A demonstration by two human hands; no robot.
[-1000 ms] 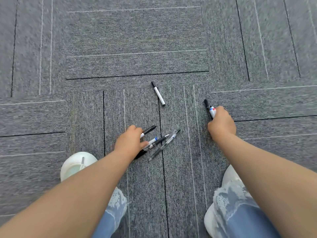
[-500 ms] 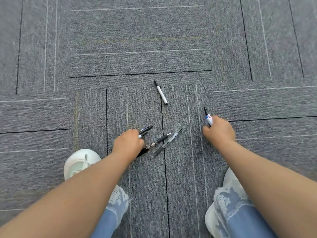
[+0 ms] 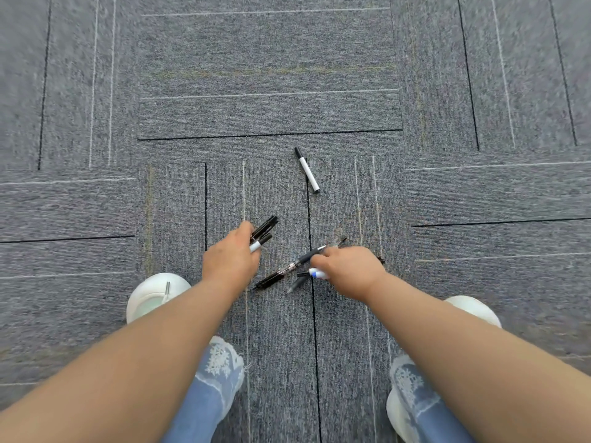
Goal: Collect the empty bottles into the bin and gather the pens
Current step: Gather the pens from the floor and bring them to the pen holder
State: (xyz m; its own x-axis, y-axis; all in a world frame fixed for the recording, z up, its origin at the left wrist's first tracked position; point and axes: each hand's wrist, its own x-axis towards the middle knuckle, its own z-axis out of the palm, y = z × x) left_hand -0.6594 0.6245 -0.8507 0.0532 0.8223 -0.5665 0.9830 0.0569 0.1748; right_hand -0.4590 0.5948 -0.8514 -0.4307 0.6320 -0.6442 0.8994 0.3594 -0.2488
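On the carpet [image 3: 96,203], the left hand [image 3: 232,260] is clenched around a small bundle of black pens [image 3: 263,233], evidently kept together as its collection. Centrally, loose pens [image 3: 281,273] lie crossed, a white marker [image 3: 307,170] well beyond. At right, the right hand [image 3: 348,270] grips a blue-banded marker [image 3: 318,274] while touching the loose pens, apparently to add them.

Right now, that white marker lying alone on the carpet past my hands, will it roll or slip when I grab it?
The white marker looks like a round, rigid barrel, so it could roll if nudged sideways, though the carpet pile probably damps that. It seems small and likely light. Its smooth plastic may be slightly slippery, so pinch it mid-barrel.
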